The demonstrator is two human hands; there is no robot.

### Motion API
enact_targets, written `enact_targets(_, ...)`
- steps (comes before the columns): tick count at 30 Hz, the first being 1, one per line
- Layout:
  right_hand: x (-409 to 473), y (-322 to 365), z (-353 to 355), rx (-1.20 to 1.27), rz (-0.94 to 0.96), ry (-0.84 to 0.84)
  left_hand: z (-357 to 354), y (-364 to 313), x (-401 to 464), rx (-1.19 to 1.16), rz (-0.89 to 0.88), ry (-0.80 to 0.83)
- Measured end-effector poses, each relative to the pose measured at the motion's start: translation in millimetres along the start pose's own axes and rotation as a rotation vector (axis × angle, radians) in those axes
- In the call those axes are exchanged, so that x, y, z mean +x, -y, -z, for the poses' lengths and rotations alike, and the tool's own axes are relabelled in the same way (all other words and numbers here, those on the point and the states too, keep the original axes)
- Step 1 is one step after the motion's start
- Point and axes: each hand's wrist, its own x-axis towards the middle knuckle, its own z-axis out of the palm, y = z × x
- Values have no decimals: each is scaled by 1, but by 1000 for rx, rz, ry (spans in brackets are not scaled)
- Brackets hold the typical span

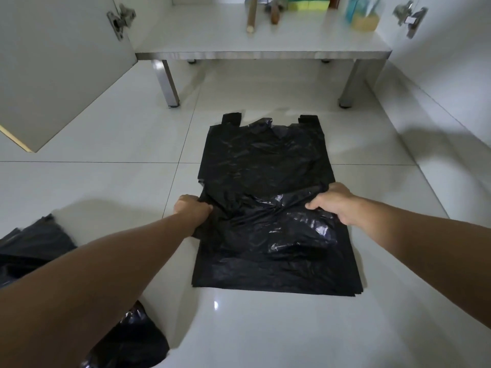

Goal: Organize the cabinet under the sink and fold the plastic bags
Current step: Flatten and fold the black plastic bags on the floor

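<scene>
A large black plastic bag (pixel 265 160) lies flat on the white tiled floor, its two handles pointing toward the cabinet. My left hand (pixel 191 208) grips the bag's left edge at about mid-length, fingers curled into the plastic. My right hand (pixel 332 205) grips the right edge at the same height, and the plastic between the two hands is bunched and lifted into a ridge. The near half of the bag (pixel 276 266) still lies flat.
The open cabinet floor (pixel 265 41) holds a wooden stick (pixel 251 17), sponges (pixel 308 4) and a bottle (pixel 364 14). Its doors (pixel 58 70) stand open on both sides. More crumpled black bags (pixel 32 240) lie at the lower left.
</scene>
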Motion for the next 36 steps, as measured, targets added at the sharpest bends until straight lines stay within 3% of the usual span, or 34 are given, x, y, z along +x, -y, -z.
enact_targets(4,-1,42,25,-12,165,-224,17,-49,-4,-377,-72,20)
enact_targets(7,-11,87,54,28,356,-384,38,-104,-7,-506,-259,-116)
enact_targets(11,-41,122,83,193,636,-574,61,-140,-23,-423,-569,-444)
enact_targets(13,-43,113,83,198,688,-586,58,-134,-36,-391,-600,-454)
enact_targets(18,-31,41,56,20,432,-423,22,-64,-36,-270,-289,-115)
enact_targets(20,-27,13,45,-33,301,-347,18,-43,-37,-185,-204,-50)
enact_targets(24,-33,-20,32,-83,158,-242,15,-22,-30,40,-154,-29)
enact_targets(36,-36,-50,25,-130,107,-281,-5,-4,-35,148,-150,-53)
